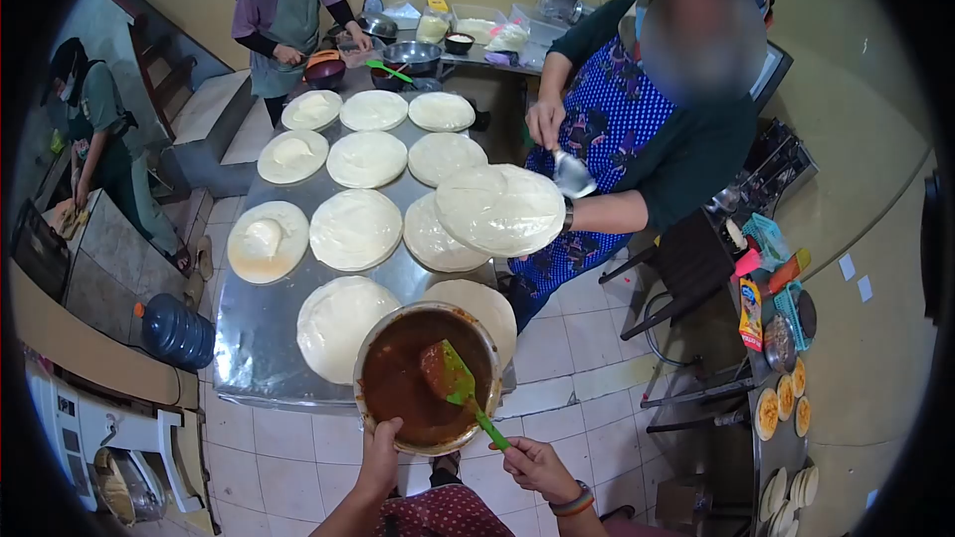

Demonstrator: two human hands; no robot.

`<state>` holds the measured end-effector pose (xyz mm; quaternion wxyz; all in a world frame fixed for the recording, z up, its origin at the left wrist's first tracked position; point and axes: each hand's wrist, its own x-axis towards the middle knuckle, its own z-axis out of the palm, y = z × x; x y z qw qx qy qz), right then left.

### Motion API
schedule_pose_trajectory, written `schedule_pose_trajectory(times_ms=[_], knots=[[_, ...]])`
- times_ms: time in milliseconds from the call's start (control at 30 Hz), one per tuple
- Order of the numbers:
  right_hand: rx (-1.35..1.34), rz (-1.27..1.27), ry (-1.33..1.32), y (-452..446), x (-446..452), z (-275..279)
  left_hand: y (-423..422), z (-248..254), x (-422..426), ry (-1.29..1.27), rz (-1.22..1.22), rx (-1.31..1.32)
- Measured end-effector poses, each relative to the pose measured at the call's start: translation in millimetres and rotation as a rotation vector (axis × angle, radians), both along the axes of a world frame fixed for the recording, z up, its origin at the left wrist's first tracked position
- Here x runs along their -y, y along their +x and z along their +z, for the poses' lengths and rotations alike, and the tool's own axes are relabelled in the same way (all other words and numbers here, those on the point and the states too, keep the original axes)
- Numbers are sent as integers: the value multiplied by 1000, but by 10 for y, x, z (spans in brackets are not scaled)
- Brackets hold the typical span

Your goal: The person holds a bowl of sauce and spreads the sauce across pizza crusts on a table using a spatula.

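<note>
My left hand (380, 449) grips the near-left rim of a round metal bowl (495, 358), thumb over the edge. Reddish-brown sauce (393, 378) fills much of the bowl. In my right hand (537, 465) is the handle of a green spatula (458, 378), whose sauce-coated blade rests in the sauce. The bowl is held over the near edge of a metal table (249, 338), hiding part of a pale round base (477, 313). Another base with a white spread (343, 323) lies just left of the bowl.
Several more coated rounds (356, 229) cover the table. Across it, a person in a blue patterned apron (622, 99) holds one coated round (500, 209) and a metal spatula (573, 174). Two other people work farther back. A side table at right bears small topped rounds (766, 413).
</note>
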<state>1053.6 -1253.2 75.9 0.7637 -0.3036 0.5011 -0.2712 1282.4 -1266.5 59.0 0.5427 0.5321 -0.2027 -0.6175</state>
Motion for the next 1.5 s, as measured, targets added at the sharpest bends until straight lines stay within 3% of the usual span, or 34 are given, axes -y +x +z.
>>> schedule_pose_trajectory(times_ms=[133,333,533,633,700,733,800,900,1033,1133,1233,1367,1500], knots=[[67,36,31,-226,220,-115,-201,-88,229,-64,28,-46],[116,9,73,-313,334,227,-372,83,487,-78,159,-116],[-11,-133,-65,-333,332,138,-87,-113,474,-18,248,-178],[-205,-175,-117,-292,400,-59,94,-31,384,-92,308,-194],[-743,-83,-660,-271,462,-439,209,166,244,-84,394,-138],[-745,-82,-651,-195,488,-497,293,203,188,-96,393,-150],[-1381,-28,-870,33,552,-598,492,178,73,-111,391,-153],[-1511,31,-727,377,460,-793,721,135,-38,-165,399,-164],[-1400,100,-746,710,178,-577,995,192,-302,-271,404,-220],[-1528,-100,-770,563,337,-602,1189,279,-473,-245,369,-197],[-1617,-91,-610,510,636,-604,1382,105,-530,-174,365,-225],[-1571,-23,-597,928,514,-755,1533,11,-479,-199,360,-246],[-1454,-147,-788,905,692,-643,1679,204,-507,-186,382,-255]])
